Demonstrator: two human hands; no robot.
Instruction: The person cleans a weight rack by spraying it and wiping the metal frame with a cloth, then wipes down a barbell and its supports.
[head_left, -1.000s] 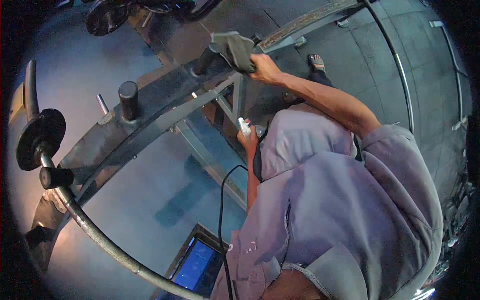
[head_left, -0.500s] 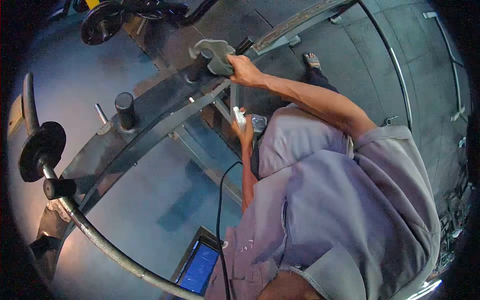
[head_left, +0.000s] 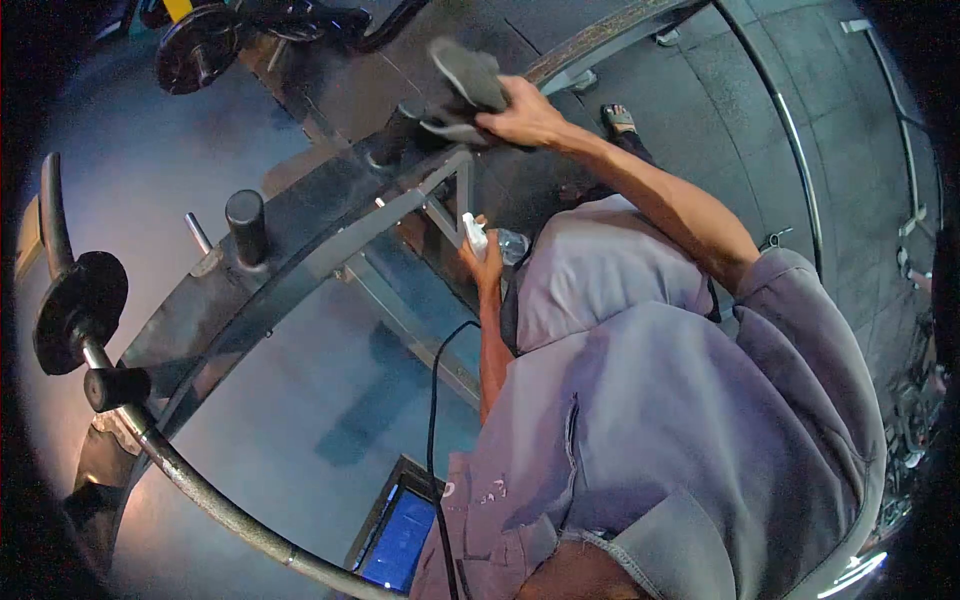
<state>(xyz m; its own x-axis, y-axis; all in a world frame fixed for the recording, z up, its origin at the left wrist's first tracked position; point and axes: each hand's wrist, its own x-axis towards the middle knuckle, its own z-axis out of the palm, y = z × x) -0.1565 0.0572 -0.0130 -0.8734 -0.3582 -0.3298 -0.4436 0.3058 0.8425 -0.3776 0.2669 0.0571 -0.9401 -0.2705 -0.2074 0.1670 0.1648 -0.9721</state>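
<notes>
A grey cloth, partly blurred, is gripped in my right hand. It hangs over the end of a dark metal beam, beside a short black peg. My left hand, lower and closer to my body, is closed round a spray bottle with a white trigger head and a clear body. A grey angled frame bar runs just beside that hand.
Another black peg stands up from the beam. A curved metal bar with a black disc sweeps along the left. Below lies a blue-lit screen, with a black cable near it. Weight plates sit at upper left.
My right hand has lifted the cloth up and slightly right, off the peg area, and the cloth has folded over. My left hand keeps the spray bottle in nearly the same place.
</notes>
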